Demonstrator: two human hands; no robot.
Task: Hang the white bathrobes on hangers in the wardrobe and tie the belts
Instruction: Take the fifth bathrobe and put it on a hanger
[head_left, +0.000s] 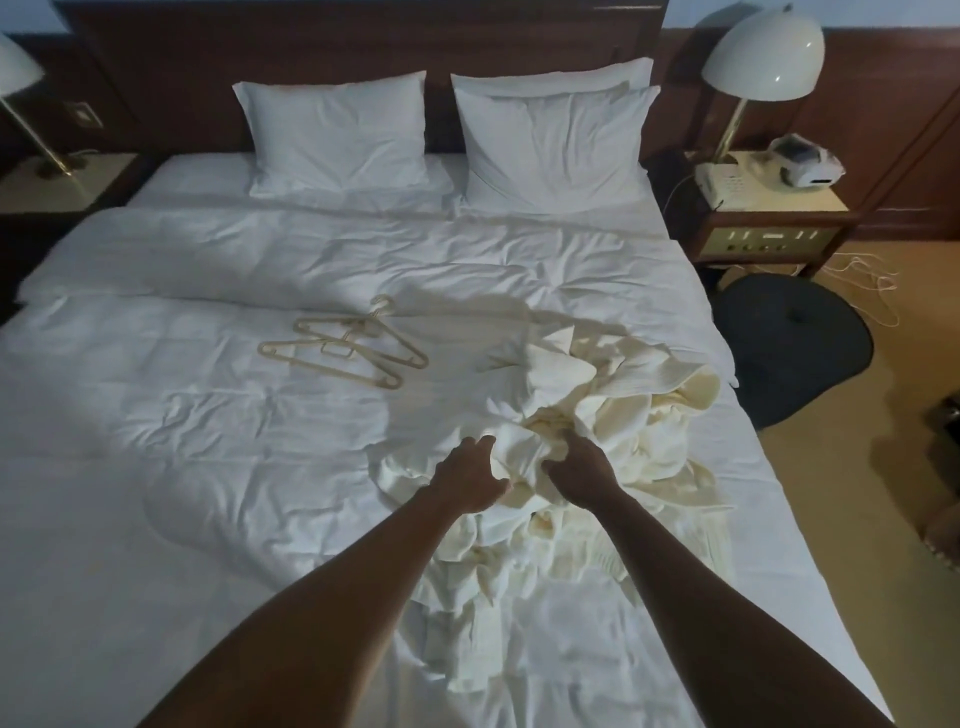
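A hotel bedroom. The wide bed has two pillows against its headboard (dark wood), lamps either side.

Head view, down over bed
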